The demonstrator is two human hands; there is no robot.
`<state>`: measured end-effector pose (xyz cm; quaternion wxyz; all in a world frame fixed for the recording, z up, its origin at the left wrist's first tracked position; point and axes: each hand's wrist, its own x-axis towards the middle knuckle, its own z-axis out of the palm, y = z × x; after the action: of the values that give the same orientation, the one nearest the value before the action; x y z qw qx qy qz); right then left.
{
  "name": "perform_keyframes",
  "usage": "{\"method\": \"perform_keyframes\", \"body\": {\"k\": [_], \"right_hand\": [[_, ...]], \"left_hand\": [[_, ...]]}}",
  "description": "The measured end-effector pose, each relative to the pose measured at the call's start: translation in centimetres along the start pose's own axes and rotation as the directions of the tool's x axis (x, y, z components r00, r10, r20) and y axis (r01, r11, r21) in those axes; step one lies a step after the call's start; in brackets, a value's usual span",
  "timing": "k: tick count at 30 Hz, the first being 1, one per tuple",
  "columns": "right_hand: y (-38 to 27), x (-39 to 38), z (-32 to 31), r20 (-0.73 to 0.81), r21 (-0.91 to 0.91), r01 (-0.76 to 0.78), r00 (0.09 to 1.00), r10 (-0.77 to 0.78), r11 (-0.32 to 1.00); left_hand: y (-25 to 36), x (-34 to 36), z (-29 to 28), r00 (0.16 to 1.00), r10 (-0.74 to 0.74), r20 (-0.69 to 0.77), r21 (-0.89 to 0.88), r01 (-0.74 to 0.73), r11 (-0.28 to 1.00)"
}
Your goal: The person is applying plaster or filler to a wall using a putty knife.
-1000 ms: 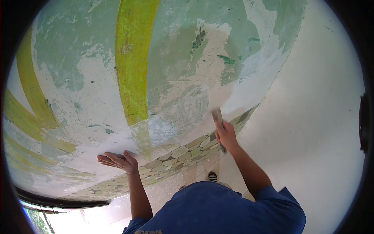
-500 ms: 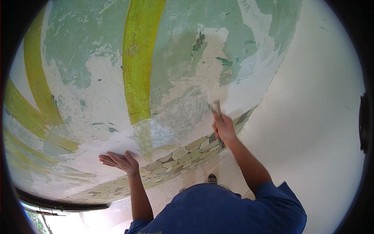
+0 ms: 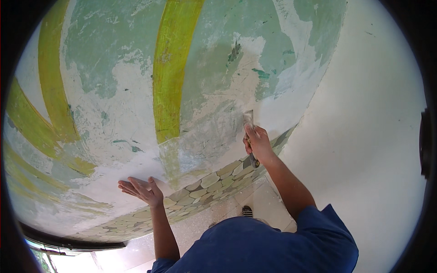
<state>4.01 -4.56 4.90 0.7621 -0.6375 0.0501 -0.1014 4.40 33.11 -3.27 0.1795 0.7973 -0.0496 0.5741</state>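
My right hand is closed around the handle of a scraper. The scraper's flat blade points up and lies at the painted wall, over a pale, scraped-looking patch. Its dark handle end sticks out below my fist. To the left, my left hand is held open, palm up, with fingers stretched toward the left and thumb apart. It holds nothing and is close to the whitish lower part of the wall; whether it touches cannot be told.
The wall carries worn green paint and yellow-green stripes. A band of stone-patterned tiles runs along its foot. A plain white wall meets it at the right. Below are pale floor tiles with whitish specks and a striped shoe.
The scraper has turned, so its blade now shows flatter and more upright. My right hand has shifted slightly up and left. The wall appears moved a little rightward at the left; my left hand stays open.
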Motion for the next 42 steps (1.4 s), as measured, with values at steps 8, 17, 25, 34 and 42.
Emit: {"method": "perform_keyframes", "body": {"k": [8, 17, 25, 34, 42], "right_hand": [[5.0, -4.2, -0.9, -0.088, -0.022, -0.13, 0.988, 0.127, 0.991], [-2.2, -1.8, 1.4, -0.108, 0.028, -0.042, 0.993, 0.045, 0.999], [3.5, -3.8, -0.1, -0.191, -0.028, -0.162, 0.969, 0.154, 0.986], [3.2, -4.3, -0.8, -0.229, 0.077, -0.04, 0.972, 0.057, 0.996], [1.5, -0.4, 0.1, -0.163, 0.024, -0.02, 0.986, 0.024, 1.0]], "left_hand": [[-0.5, -1.1, -2.3, 0.992, -0.041, 0.123, -0.06, 0.049, 0.997], [-2.7, -10.2, -7.3, 0.915, -0.223, 0.336, -0.201, 0.301, 0.932], [-4.0, -12.3, -10.1, 0.845, -0.3, 0.442, -0.212, 0.424, 0.881], [-6.3, -13.0, -12.3, 0.82, -0.3, 0.488, -0.185, 0.433, 0.882], [-6.3, -14.8, -15.0, 0.784, -0.42, 0.458, -0.101, 0.515, 0.851]]}}
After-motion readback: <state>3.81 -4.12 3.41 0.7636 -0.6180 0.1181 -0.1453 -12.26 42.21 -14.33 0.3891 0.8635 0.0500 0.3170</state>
